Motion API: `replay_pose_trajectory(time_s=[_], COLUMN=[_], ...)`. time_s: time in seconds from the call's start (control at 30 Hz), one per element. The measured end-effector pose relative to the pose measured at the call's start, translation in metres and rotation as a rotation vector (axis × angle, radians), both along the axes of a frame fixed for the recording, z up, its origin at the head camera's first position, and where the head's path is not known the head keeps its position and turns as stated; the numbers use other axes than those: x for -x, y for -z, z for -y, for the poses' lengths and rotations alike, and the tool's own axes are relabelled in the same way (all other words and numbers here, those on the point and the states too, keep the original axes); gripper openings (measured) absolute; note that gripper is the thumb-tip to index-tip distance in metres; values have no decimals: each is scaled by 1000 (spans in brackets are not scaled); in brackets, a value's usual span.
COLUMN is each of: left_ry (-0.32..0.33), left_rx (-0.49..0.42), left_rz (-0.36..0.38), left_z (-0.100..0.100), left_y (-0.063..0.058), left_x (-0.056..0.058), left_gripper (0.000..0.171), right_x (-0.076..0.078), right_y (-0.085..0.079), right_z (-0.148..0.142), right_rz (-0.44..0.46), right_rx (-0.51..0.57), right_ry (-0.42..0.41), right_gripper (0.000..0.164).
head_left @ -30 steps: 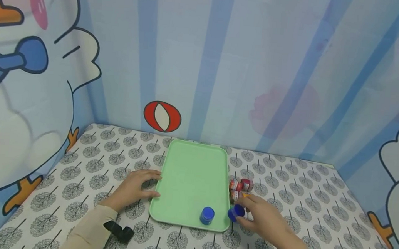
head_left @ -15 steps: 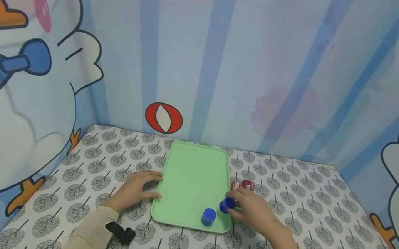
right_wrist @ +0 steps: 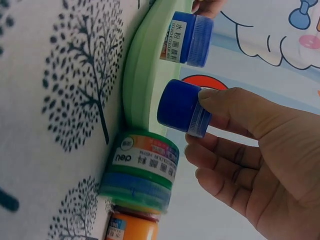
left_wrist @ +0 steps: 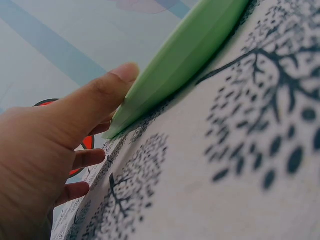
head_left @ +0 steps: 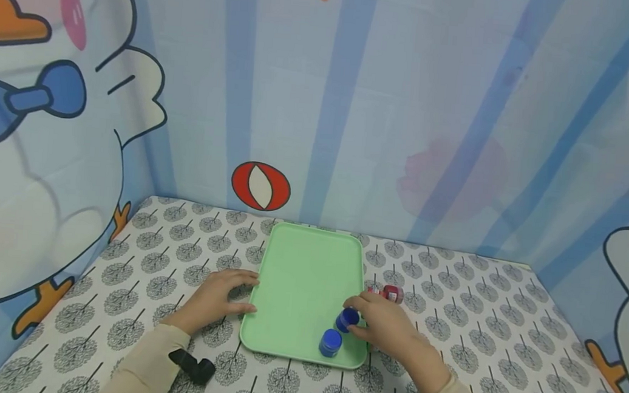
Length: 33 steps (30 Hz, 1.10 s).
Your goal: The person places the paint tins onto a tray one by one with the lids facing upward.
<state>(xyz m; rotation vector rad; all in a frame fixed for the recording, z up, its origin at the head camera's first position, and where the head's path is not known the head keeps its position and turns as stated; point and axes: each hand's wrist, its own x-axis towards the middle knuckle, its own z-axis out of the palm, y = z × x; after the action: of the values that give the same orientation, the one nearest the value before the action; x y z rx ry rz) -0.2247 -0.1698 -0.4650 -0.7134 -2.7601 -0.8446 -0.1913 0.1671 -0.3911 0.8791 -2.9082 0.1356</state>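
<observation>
My right hand (head_left: 387, 326) pinches a dark blue paint jar (right_wrist: 180, 106) between thumb and fingertips, over the near right part of the green tray (head_left: 309, 269). Close beside it, a second blue paint jar (head_left: 330, 342) stands upright on the tray; its printed label shows in the right wrist view. Whether the held jar touches the tray, I cannot tell. At the tray's left edge is my left hand (head_left: 214, 299), thumb tip against the rim, the other fingers fairly straight. A paint jar with a green lid (right_wrist: 142, 162) lies just outside the tray's right side.
Past the green-lidded jar lies an orange paint jar (right_wrist: 135, 227). A dark red jar (head_left: 393, 294) lies right of the tray, partly behind my right hand. The tree-print tablecloth (head_left: 480, 336) reaches back to a cartoon-printed curtain (head_left: 386, 104).
My right hand has carried the blue jar leftward from outside the tray's right edge to above the tray, close to the other blue jar. The left hand has stayed at the left rim.
</observation>
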Motion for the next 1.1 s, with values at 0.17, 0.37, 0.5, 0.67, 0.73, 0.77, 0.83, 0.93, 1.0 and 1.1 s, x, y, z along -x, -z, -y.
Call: replay_pose_trajectory(time_s=[0.17, 0.37, 0.5, 0.67, 0.73, 0.77, 0.83, 0.93, 1.0, 1.1], left_ry=[-3, -3, 2, 2, 1, 0, -3, -7, -7, -6], left_rx=[1, 1, 0, 3, 5, 6, 7, 11, 11, 9], left_rz=[10, 15, 15, 9, 8, 9, 9, 7, 7, 9], left_z=[0, 1, 1, 0, 0, 0, 0, 0, 0, 0], left_y=[1, 1, 2, 1, 1, 1, 0, 1, 1, 1], left_x=[1, 2, 2, 2, 2, 2, 2, 2, 2, 2], left_gripper=[52, 52, 52, 52, 52, 52, 52, 52, 52, 51], right_x=[3, 8, 10, 11, 11, 11, 11, 11, 11, 11], right_y=[2, 6, 7, 7, 7, 7, 7, 7, 7, 7], right_z=[6, 11, 14, 16, 16, 16, 17, 17, 16, 16], right_rz=[25, 51, 59, 68, 67, 67, 64, 60, 58, 49], right_rx=[-20, -36, -26, -9, -8, -7, -8, -10, -9, 0], right_ry=[17, -18, -46, -59, -58, -56, -55, -55, -57, -61], right_gripper=[38, 37, 34, 33, 33, 33, 33, 33, 34, 35])
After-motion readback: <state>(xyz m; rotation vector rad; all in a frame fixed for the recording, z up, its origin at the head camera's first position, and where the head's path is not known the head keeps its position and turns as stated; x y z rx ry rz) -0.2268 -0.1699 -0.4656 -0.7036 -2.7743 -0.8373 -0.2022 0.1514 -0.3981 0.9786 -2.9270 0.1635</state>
